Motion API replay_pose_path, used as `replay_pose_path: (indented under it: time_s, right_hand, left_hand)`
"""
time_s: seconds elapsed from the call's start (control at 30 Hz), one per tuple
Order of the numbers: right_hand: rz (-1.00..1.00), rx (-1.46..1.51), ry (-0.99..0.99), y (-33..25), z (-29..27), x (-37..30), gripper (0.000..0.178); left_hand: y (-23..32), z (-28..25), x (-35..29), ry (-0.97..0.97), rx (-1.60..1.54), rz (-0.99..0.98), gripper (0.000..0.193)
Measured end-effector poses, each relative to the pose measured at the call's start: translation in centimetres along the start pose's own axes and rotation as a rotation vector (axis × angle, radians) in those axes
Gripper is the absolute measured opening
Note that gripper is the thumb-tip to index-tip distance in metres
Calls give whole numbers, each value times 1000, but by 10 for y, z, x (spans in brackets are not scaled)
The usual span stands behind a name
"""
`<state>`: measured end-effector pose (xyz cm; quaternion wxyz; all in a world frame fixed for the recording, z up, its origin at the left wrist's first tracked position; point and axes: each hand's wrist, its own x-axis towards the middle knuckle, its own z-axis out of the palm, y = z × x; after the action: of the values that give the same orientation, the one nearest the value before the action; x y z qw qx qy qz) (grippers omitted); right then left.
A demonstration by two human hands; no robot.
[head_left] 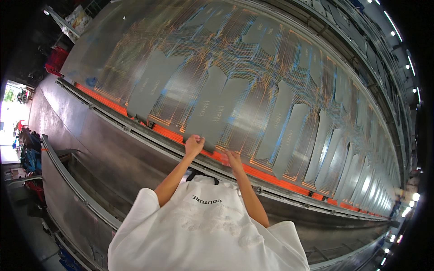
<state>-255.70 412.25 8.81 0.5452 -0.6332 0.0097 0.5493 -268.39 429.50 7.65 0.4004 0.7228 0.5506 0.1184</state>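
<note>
A flat grey fabric panel (205,122) with pale print lies in front of me on a long metal table (190,97). My left hand (194,145) is closed in a pinch at its near left corner. To the right of that corner, just past the panel's near edge, my right hand (233,160) hovers over the table's border. Its fingers are stretched out and slightly apart, and nothing shows in them. A second grey panel (149,86) lies to the left, and a narrower grey panel (273,122) lies to the right.
Orange and blue guide lines (226,58) cover the tabletop among several more grey panels. An orange-red strip (101,100) and a metal rail (115,122) run along the near edge. Behind me on the left stands a metal-walled trough (81,189). A red crate (56,61) sits beyond the table's left end.
</note>
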Motion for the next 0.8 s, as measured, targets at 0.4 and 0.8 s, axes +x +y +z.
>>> replay_pose_path:
  time_s: [0.4,0.8]
  right_hand:
    - [262,344,5,-50,96,17,36]
    - [-416,-140,342,-201,147,-102,45]
  left_hand:
    - [38,-49,34,-751,-383,-416,30]
    - [192,-165,17,-527,-427,297,44]
